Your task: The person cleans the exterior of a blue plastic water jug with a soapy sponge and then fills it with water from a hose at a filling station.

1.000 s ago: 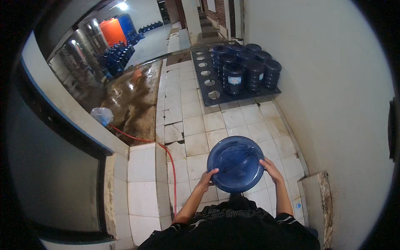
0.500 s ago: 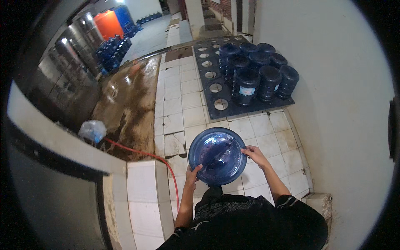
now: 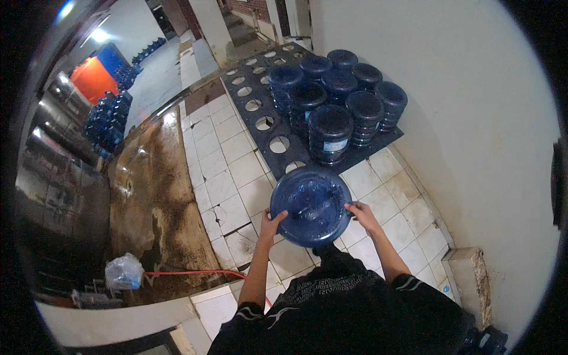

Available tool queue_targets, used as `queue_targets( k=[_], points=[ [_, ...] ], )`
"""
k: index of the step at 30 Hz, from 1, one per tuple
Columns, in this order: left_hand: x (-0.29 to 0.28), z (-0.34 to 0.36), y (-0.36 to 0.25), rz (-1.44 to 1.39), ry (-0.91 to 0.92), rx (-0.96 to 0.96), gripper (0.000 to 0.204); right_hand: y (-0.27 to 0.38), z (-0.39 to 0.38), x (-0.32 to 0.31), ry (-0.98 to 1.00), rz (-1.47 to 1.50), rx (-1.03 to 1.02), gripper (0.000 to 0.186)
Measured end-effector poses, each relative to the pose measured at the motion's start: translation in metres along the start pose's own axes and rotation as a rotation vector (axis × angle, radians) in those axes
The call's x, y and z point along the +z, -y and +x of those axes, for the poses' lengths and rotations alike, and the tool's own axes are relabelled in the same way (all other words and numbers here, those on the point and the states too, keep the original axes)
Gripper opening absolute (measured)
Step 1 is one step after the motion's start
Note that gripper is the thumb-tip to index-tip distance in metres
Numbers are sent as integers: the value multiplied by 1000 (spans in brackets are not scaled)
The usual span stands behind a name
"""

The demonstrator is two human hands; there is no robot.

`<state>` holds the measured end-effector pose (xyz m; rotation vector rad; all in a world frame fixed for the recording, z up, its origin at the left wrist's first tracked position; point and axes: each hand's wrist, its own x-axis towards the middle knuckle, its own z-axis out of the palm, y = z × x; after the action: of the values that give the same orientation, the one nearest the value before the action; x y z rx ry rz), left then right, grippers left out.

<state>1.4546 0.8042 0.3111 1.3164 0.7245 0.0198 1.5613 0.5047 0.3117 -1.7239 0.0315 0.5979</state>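
Note:
A large blue plastic water jug (image 3: pixel 310 201), seen end-on with its round end up, is held in front of me between both hands. My left hand (image 3: pixel 271 221) grips its left side with the thumb over the edge, and my right hand (image 3: pixel 362 215) grips its right side. Just beyond the jug lies a dark rack board (image 3: pixel 242 81) with round holes, and several blue jugs (image 3: pixel 331 124) stand on its right part with their flat ends up. The lower body of the held jug is mostly hidden below its top.
White tiled floor (image 3: pixel 225 165) runs beside a wet brown strip (image 3: pixel 154 195) with steel tanks (image 3: pixel 65 195). A bagged item (image 3: pixel 124 272) and red hose (image 3: pixel 195 272) lie lower left. A wall (image 3: pixel 449 89) and low ledge (image 3: pixel 464 266) bound the right. An orange tank (image 3: pixel 92 80) stands far back.
The rack and its jugs appear larger and nearer, and the doorway on the left has slid down out of most of the view. The jug in my hands sits higher in the picture.

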Motion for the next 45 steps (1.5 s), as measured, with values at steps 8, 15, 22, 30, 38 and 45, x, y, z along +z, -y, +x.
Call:
queue_targets(
  k=[8, 15, 22, 30, 38, 45],
  points=[
    [12, 160, -63, 129, 78, -154, 97, 39, 138, 13, -63, 64, 36, 48],
    [6, 305, -81, 188, 146, -200, 95, 36, 247, 44, -147, 74, 145, 54],
    [-2, 430, -86, 103, 366, -230, 82, 28, 312, 97, -373, 223, 296, 51],
    [0, 512, -113, 218, 500, -328, 71, 54, 338, 143, -623, 290, 363, 55],
    [-17, 564, -68, 386, 570, -274, 73, 9, 353, 189, -599, 340, 575, 56],
    [-27, 580, -24, 345, 582, -274, 77, -34, 363, 220, -663, 323, 670, 50]
  ],
)
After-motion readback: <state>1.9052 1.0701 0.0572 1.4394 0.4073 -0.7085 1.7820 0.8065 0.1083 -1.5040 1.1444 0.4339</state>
